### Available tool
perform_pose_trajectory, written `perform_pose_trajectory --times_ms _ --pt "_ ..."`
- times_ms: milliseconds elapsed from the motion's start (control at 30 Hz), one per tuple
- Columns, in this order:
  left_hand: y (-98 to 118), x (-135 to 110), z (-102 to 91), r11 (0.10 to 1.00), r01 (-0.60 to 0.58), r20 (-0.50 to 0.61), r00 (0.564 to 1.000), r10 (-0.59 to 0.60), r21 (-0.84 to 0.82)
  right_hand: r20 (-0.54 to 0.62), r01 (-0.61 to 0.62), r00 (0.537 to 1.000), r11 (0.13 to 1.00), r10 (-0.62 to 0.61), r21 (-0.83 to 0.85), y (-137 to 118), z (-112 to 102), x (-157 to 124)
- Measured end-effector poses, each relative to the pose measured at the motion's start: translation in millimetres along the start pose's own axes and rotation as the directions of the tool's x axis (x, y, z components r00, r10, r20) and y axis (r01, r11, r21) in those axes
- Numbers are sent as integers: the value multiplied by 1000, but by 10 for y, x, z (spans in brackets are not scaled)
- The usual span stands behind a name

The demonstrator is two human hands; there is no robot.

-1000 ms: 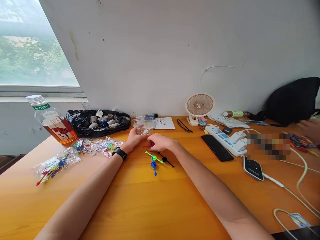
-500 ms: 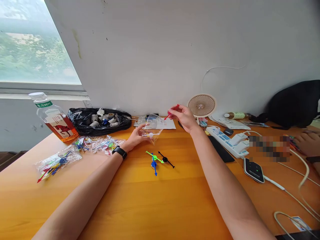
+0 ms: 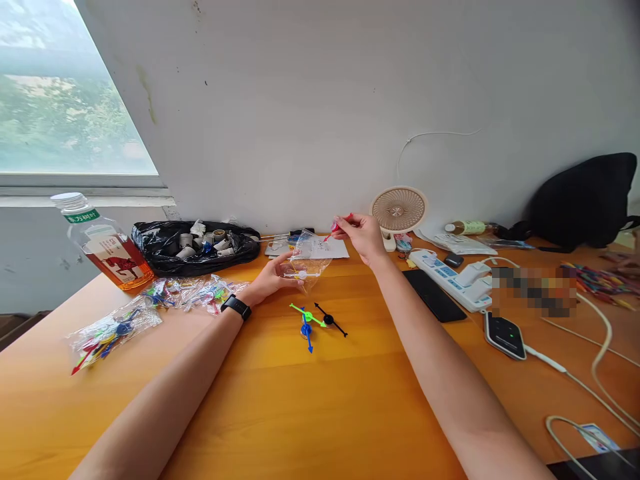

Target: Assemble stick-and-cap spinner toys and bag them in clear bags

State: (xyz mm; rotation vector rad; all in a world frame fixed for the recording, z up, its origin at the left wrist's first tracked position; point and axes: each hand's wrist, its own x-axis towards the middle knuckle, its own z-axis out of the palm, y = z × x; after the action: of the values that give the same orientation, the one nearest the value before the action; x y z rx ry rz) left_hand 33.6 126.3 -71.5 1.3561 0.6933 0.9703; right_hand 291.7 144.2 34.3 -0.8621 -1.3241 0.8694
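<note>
My left hand (image 3: 276,275) is closed on a clear plastic bag (image 3: 316,268), whose mouth stands open toward the upper right. Inside the bag lies a white arrow spinner (image 3: 303,275), with something yellow beside it. A red arrow spinner (image 3: 334,229) is pinched in my right hand (image 3: 361,235), its tip pointing down at the bag's mouth. On the table below lie three more arrow spinners: a green one (image 3: 315,319) overlapping a blue one (image 3: 307,339), and a black one (image 3: 329,320) to their right.
Filled clear bags of spinners (image 3: 117,332) lie at left, near a drink bottle (image 3: 113,247). A black bag of cardboard tubes (image 3: 150,257) and a fan (image 3: 399,210) stand by the wall. A power strip (image 3: 445,277), black phone (image 3: 434,296) and cables are at right.
My right hand has brought the red spinner slightly down and closer to the bag's mouth. The view has shifted a little. At far right, the other person's hand has moved away from the coloured pieces.
</note>
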Motion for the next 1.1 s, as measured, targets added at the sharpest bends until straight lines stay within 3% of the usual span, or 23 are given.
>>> perform_pose_trajectory --times_ms 233,367,500,600,767,900,1100 --pt "-32 4 -44 999 4 96 995 0 -35 58 -44 997 999 45 -15 88 107 -52" --pt "-49 17 -54 999 14 85 996 -11 -32 37 -45 998 998 46 -36 91 121 -57" --pt "-24 4 -29 999 1 77 997 2 -37 107 -113 987 993 117 -43 13 86 -54" --pt "0 -10 -12 999 -8 88 996 11 -40 142 -99 984 992 110 -76 -54 78 -70" --pt "-9 -4 -20 1000 -22 82 996 24 -18 153 -17 986 964 60 -267 -64 96 -94" --pt "-17 7 -22 999 -37 104 994 37 -3 187 29 980 892 62 -450 -80 138 -117" --pt "1 0 4 999 -47 108 993 47 -5 352 92 917 761 185 -642 -261 246 -227"
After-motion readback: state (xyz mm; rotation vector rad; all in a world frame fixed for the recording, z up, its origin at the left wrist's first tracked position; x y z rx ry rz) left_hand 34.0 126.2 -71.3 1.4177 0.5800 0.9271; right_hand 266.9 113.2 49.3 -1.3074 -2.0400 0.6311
